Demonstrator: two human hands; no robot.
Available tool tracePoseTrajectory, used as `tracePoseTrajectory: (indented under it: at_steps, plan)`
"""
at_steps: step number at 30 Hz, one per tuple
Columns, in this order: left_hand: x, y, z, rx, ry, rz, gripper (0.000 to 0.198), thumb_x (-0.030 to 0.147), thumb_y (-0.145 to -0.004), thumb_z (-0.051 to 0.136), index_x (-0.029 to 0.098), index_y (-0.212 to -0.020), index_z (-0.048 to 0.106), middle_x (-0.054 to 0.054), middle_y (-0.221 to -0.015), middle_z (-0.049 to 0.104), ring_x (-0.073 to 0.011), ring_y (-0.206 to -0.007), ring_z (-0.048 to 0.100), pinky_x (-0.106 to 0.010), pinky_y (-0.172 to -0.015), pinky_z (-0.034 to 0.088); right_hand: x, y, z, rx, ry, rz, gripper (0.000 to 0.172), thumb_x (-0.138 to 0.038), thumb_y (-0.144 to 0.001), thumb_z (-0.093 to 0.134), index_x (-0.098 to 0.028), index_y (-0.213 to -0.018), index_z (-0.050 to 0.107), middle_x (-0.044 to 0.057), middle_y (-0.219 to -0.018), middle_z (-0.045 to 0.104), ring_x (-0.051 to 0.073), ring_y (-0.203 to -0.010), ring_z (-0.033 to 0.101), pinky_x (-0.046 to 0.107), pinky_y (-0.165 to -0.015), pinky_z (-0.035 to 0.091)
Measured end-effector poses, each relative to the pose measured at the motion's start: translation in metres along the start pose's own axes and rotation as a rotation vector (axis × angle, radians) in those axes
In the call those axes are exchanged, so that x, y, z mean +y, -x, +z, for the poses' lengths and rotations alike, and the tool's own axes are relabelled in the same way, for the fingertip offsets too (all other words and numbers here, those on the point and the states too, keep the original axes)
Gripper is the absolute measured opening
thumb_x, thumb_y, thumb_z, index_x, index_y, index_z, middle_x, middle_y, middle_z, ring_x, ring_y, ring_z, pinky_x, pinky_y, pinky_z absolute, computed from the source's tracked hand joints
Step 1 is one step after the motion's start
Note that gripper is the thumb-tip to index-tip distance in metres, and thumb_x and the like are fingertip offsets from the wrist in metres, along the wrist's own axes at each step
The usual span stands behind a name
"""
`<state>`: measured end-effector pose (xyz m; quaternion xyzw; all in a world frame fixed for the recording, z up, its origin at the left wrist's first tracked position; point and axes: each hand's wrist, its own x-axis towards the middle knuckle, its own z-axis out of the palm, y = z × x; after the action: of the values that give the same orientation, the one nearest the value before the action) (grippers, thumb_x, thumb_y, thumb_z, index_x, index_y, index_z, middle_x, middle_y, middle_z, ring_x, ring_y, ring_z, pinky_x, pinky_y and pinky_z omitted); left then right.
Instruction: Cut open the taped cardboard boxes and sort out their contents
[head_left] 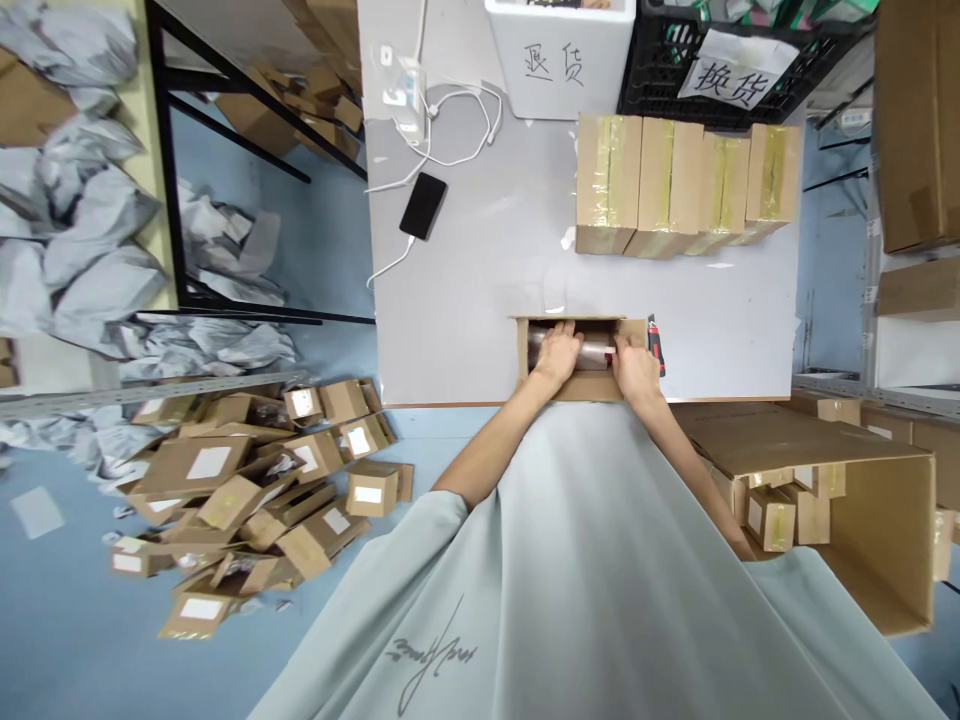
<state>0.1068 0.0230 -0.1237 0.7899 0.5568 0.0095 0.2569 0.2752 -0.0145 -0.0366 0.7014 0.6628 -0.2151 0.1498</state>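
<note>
An opened cardboard box (589, 386) lies at the table's front edge, directly before me. Inside it is a shiny brown cylinder-shaped thing (594, 354) with a small red and white bit near its right end. My left hand (559, 357) reaches into the box with its fingers curled over the left part of this thing. At the right end of the box, my right hand (635, 370) has its fingers bent and closed by the flap; what they grip is hidden. A red and black utility knife (655, 346) lies just right of my right hand.
Several taped cartons (671, 185) stand in a row at the back right. Behind them are a white bin (566, 60) and a black crate (660, 75). A phone (424, 206) and a power strip (405, 95) with cables lie left. Opened boxes (247, 490) cover the floor; a large carton (885, 530) stands right.
</note>
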Motion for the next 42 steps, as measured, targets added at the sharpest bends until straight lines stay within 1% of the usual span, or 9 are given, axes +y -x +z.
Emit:
tracePoseTrajectory:
  at_steps: [7,10,13,21,24,28,33,37,42]
  plan:
    - [-0.002,0.034,-0.023,-0.042,-0.112,0.081,0.038,0.008,-0.109,0.047,0.019,-0.115,0.083,-0.019,-0.136,0.072,-0.0367,-0.135,0.059,-0.051,-0.113,0.052,-0.004,0.002,-0.001,-0.011,-0.004,-0.078,0.037,-0.018,-0.112,0.053,-0.015,-0.141,0.075,0.023,-0.149,0.066,0.034,-0.125,0.075,0.042,-0.098,0.064]
    - [-0.006,0.049,-0.035,0.006,-0.083,0.089,0.037,0.011,-0.112,0.048,0.02,-0.118,0.083,-0.018,-0.13,0.073,-0.0359,-0.125,0.061,-0.049,-0.105,0.055,0.001,0.01,0.003,0.073,-0.044,-0.224,0.036,-0.017,-0.11,0.055,-0.016,-0.137,0.077,0.02,-0.145,0.069,0.035,-0.134,0.067,0.044,-0.109,0.061]
    - [-0.012,0.063,-0.047,0.08,-0.039,0.082,0.031,0.011,-0.11,0.053,0.021,-0.117,0.082,-0.015,-0.127,0.074,-0.0349,-0.118,0.062,-0.048,-0.101,0.056,0.009,0.014,0.009,0.166,-0.091,-0.325,0.035,-0.016,-0.11,0.054,-0.019,-0.134,0.078,0.017,-0.136,0.074,0.035,-0.13,0.065,0.047,-0.114,0.056]
    - [-0.012,0.085,-0.08,0.235,0.128,0.128,0.031,0.009,-0.106,0.06,0.024,-0.123,0.081,-0.011,-0.124,0.076,-0.0319,-0.116,0.063,-0.046,-0.101,0.056,0.033,-0.01,0.028,0.194,-0.277,-0.28,0.034,-0.011,-0.099,0.065,-0.018,-0.127,0.083,0.016,-0.125,0.079,0.036,-0.124,0.067,0.048,-0.109,0.056]
    - [-0.01,0.086,-0.088,0.258,0.168,0.147,0.033,0.009,-0.106,0.059,0.024,-0.124,0.082,-0.011,-0.125,0.076,-0.0314,-0.117,0.065,-0.045,-0.102,0.056,0.043,-0.011,0.026,0.223,-0.382,-0.343,0.036,-0.012,-0.099,0.064,-0.022,-0.125,0.086,0.013,-0.123,0.082,0.034,-0.121,0.07,0.048,-0.107,0.057]
    - [-0.016,0.088,-0.093,0.313,0.285,0.133,0.038,0.007,-0.103,0.058,0.024,-0.127,0.083,-0.01,-0.127,0.076,-0.0294,-0.121,0.067,-0.041,-0.106,0.057,0.049,0.013,0.007,0.344,-0.522,-0.452,0.029,-0.028,-0.111,0.062,-0.027,-0.124,0.088,0.01,-0.126,0.086,0.032,-0.116,0.076,0.046,-0.105,0.058]
    - [-0.021,0.086,-0.087,0.298,0.394,0.065,0.047,0.004,-0.101,0.051,0.022,-0.131,0.083,-0.009,-0.125,0.077,-0.0256,-0.117,0.073,-0.036,-0.105,0.059,0.035,0.063,-0.036,0.52,-0.552,-0.48,0.032,-0.045,-0.117,0.062,-0.03,-0.128,0.089,0.008,-0.122,0.089,0.029,-0.107,0.08,0.043,-0.098,0.061]
    - [-0.008,0.078,-0.075,0.125,0.279,-0.039,0.046,0.002,-0.101,0.048,0.02,-0.122,0.084,-0.011,-0.123,0.076,-0.0262,-0.108,0.076,-0.037,-0.1,0.061,0.03,0.098,-0.075,0.665,-0.665,-0.419,0.027,-0.044,-0.113,0.07,-0.028,-0.119,0.09,0.008,-0.114,0.089,0.027,-0.102,0.082,0.04,-0.094,0.064]
    - [0.019,0.047,-0.057,-0.131,0.102,-0.085,0.043,0.002,-0.107,0.044,0.012,-0.126,0.081,-0.021,-0.137,0.073,-0.03,-0.113,0.078,-0.041,-0.102,0.062,0.041,0.129,-0.112,0.986,-0.739,-0.247,0.017,-0.04,-0.103,0.084,-0.023,-0.105,0.09,0.006,-0.097,0.086,0.024,-0.089,0.08,0.036,-0.085,0.062]
